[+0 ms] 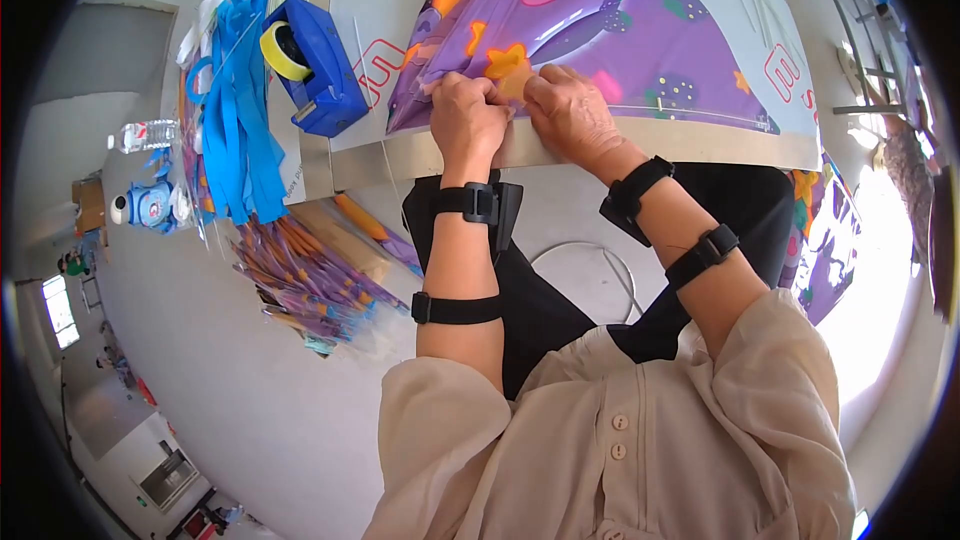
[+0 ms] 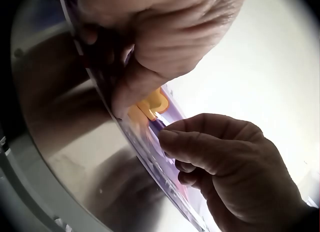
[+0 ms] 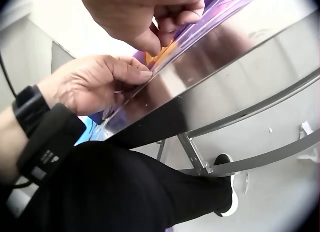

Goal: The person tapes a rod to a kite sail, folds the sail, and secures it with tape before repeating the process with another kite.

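Note:
A purple patterned plastic film (image 1: 650,50) with hearts, berries and orange flowers lies over the table edge. At its near left edge the left hand (image 1: 468,120) pinches the gathered film between thumb and fingers. Just beside it the right hand (image 1: 575,115) holds the same film with curled fingers, next to an orange flower print (image 1: 507,61). In the left wrist view the right hand (image 2: 240,167) has thumb and forefinger together at the film's edge. The right wrist view has the left hand (image 3: 100,82) with its thumb at the metal table edge; part of its grip is hidden.
A blue tape dispenser (image 1: 330,75) with yellow tape stands left of the film, beside blue strips (image 1: 240,100). Bundled patterned film (image 1: 310,275) hangs below on the left. The metal table edge (image 1: 700,143) runs in front of the person. A metal rack (image 1: 860,40) stands at right.

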Action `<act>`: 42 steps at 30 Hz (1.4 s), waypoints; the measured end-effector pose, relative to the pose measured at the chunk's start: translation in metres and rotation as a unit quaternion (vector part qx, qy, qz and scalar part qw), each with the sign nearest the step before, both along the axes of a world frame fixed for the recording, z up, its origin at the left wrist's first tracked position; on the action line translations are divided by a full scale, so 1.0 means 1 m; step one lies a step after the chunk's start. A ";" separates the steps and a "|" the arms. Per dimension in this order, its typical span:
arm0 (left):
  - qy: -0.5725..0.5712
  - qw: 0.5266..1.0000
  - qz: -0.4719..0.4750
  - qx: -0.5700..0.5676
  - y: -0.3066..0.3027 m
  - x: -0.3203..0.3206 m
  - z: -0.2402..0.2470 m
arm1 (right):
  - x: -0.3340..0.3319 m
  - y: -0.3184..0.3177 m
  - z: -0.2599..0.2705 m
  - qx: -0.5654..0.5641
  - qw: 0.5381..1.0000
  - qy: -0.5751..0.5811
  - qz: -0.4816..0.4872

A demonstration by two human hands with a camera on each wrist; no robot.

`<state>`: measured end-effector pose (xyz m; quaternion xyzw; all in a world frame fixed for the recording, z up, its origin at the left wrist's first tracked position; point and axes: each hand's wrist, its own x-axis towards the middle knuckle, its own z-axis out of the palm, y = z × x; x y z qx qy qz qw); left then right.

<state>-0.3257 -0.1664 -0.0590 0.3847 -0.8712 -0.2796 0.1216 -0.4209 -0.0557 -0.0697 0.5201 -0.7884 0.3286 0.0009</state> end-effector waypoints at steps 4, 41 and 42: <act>0.001 1.000 0.005 -0.021 0.002 0.001 0.002 | -0.003 -0.002 -0.004 0.010 0.989 0.142 0.046; -0.163 0.950 -0.208 -0.169 0.032 0.052 0.007 | -0.007 -0.007 -0.001 0.001 0.999 0.022 0.023; -0.168 0.947 -0.210 -0.176 0.032 0.052 0.007 | -0.007 -0.008 -0.003 0.001 0.999 0.021 0.024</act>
